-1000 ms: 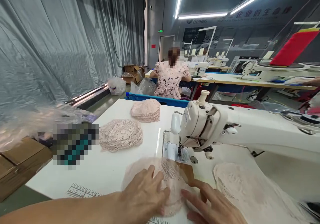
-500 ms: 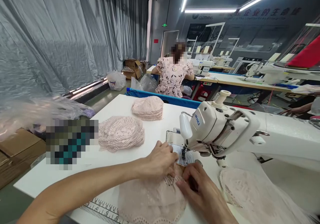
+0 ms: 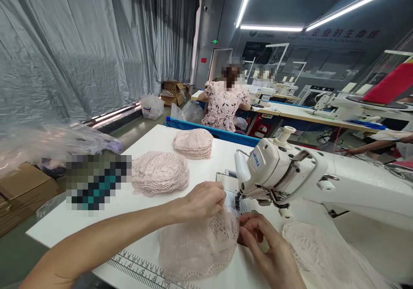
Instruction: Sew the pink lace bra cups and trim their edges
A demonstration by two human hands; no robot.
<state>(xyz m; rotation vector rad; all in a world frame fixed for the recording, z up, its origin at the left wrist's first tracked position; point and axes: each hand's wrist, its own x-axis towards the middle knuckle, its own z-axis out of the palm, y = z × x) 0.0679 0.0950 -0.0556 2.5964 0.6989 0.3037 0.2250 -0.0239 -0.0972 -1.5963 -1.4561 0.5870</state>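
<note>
The pink lace piece (image 3: 200, 248) lies on the white table (image 3: 155, 140), its far edge brought up to the needle of the sewing machine (image 3: 274, 172). The left hand (image 3: 204, 200) is curled over that far edge, fingers closed on the lace just left of the needle. The right hand (image 3: 264, 248) pinches the same edge from the near side, thumb and forefinger together right below the presser foot. No seam shows on the lace yet, so I'd judge the stitching is about to begin, with the feed through the needle all left to do. Left of the machine sit two stacks of lace pieces, a nearer one (image 3: 160, 173) and a farther one (image 3: 193, 143); whether they are sewn I can't tell. More lace (image 3: 319, 254) waits under the machine's arm. Beyond the table a person in a floral top (image 3: 226, 106) sits at another bench.
</note>
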